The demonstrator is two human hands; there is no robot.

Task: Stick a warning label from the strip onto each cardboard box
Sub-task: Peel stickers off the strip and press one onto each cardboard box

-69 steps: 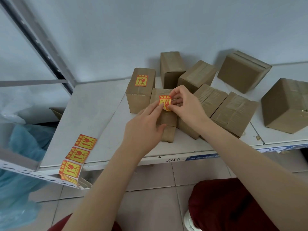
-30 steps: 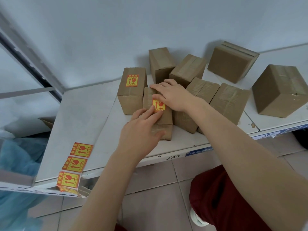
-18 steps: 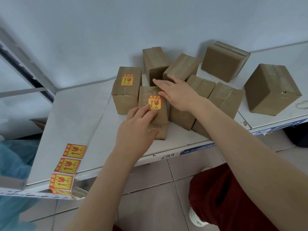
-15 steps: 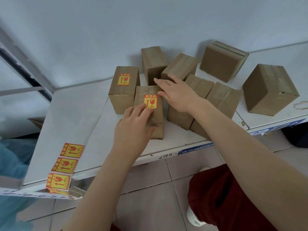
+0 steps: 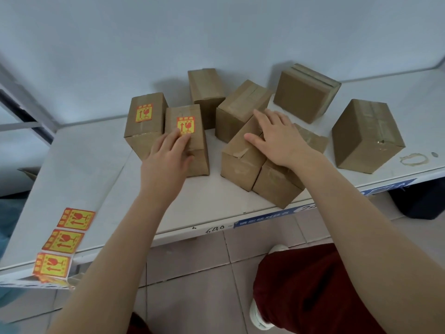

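Observation:
Several brown cardboard boxes stand on a white shelf (image 5: pixel 197 203). The far-left box (image 5: pixel 147 121) carries a yellow-and-red warning label (image 5: pixel 144 113). Beside it a second box (image 5: pixel 186 131) bears its own label (image 5: pixel 185 124); my left hand (image 5: pixel 168 157) rests flat on this box's top, fingertips just below the label. My right hand (image 5: pixel 277 138) lies with straight fingers on an unlabelled box (image 5: pixel 240 157) to the right. The label strip (image 5: pixel 63 242) hangs over the shelf's front-left corner.
More unlabelled boxes stand behind and to the right: one at the back (image 5: pixel 207 92), one tilted (image 5: pixel 240 104), one by the wall (image 5: pixel 305 91) and a large one (image 5: pixel 366 136). A tape ring (image 5: pixel 413 158) lies far right. My knee in dark red cloth (image 5: pixel 313 285) is below the shelf.
The label was pressed onto the second box. My right hand left that box and moved right onto the unlabelled box. The labelled box slid left, next to the first one.

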